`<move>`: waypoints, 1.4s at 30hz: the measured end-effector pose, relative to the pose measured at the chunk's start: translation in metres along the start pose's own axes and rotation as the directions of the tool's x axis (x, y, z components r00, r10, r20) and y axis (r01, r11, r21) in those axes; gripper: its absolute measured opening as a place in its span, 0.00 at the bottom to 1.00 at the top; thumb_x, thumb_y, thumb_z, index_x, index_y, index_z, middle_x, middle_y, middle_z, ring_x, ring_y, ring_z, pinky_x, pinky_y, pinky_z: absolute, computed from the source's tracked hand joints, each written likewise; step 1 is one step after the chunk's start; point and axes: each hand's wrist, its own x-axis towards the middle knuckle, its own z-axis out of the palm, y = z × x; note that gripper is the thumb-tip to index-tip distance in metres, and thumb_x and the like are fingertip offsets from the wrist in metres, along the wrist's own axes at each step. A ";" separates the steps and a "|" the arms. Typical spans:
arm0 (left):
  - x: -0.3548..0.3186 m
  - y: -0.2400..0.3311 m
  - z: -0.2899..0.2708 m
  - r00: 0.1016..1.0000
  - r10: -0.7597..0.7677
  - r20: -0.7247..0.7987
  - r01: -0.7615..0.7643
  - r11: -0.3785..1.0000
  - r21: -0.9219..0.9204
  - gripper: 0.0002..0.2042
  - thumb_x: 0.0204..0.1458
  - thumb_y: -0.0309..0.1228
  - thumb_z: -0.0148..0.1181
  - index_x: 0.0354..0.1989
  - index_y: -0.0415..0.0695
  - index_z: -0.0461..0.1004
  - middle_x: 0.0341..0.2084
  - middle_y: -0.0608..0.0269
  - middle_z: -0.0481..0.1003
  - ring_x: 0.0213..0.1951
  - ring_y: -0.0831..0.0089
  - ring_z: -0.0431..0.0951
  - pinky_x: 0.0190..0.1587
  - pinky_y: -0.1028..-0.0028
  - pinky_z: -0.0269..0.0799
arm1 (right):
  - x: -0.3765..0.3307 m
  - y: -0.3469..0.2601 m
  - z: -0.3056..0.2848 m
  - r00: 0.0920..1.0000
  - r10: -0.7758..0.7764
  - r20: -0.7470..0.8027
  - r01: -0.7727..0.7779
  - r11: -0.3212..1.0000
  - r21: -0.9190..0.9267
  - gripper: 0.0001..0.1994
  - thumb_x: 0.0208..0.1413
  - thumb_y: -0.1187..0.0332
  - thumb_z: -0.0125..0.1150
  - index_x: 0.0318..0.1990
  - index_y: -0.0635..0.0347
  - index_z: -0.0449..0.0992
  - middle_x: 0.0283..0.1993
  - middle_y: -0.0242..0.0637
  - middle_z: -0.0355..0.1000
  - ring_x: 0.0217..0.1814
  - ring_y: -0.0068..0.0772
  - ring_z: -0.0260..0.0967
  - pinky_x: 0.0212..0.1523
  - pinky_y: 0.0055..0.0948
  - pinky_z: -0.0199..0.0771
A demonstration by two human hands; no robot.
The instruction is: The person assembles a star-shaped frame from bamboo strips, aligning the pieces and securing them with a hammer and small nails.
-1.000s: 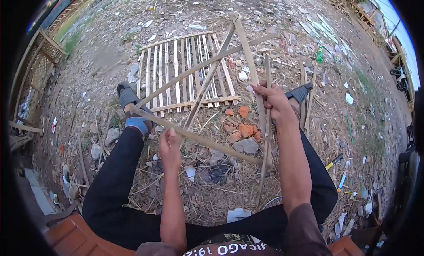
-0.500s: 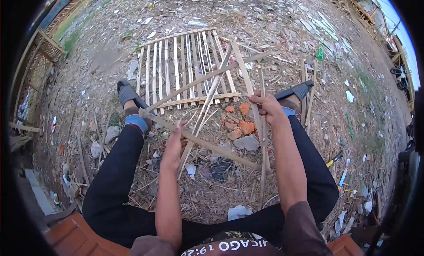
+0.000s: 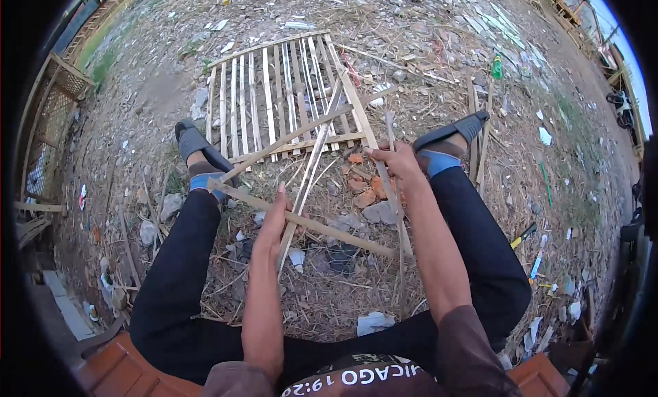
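Observation:
Between my legs I hold a frame of crossed wooden slats, several strips laid over one another in a star-like shape. My left hand is closed around it near a crossing on the left, thumb pointing up, its fingers partly hidden behind the wood. On the right, my right hand grips the long slanting slat, with an upright strip beside its fingers. Past the frame, a slatted wooden panel lies flat on the ground, partly covered by the frame's far ends.
Broken orange brick pieces and a grey stone lie under the frame. Loose slats rest by my right foot. A tool with a yellow-and-black handle lies right of my knee. Farther off are a green bottle and a lattice panel.
The slat frame and my right hand have shifted slightly left, and the frame's far right end now reaches less far right. Both hands keep their hold. The view has moved a little.

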 end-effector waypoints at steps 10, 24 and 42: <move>-0.008 -0.005 0.000 0.995 0.073 -0.065 -0.073 0.997 0.011 0.28 0.59 0.52 0.48 0.50 0.34 0.66 0.29 0.58 0.74 0.21 0.76 0.72 0.22 0.78 0.69 | 0.000 0.025 0.013 0.988 -0.129 -0.086 0.122 0.989 -0.089 0.14 0.47 0.72 0.67 0.42 0.69 0.77 0.31 0.35 0.75 0.31 0.23 0.70 0.33 0.25 0.67; -0.009 -0.016 0.012 0.990 0.138 -0.030 -0.140 0.988 -0.063 0.16 0.59 0.38 0.54 0.47 0.37 0.69 0.28 0.59 0.76 0.21 0.79 0.71 0.24 0.79 0.67 | 0.022 0.039 0.025 0.982 -0.101 -0.161 0.101 0.995 -0.004 0.11 0.46 0.75 0.67 0.39 0.68 0.79 0.27 0.36 0.75 0.23 0.22 0.70 0.25 0.25 0.71; -0.004 -0.050 0.011 0.979 0.145 -0.140 -0.138 0.989 0.062 0.20 0.61 0.43 0.49 0.44 0.35 0.72 0.29 0.59 0.77 0.23 0.78 0.74 0.25 0.78 0.70 | -0.016 -0.122 -0.021 0.979 -0.182 -0.094 0.201 0.774 0.601 0.16 0.62 0.59 0.54 0.48 0.63 0.69 0.25 0.30 0.62 0.19 0.19 0.56 0.16 0.14 0.53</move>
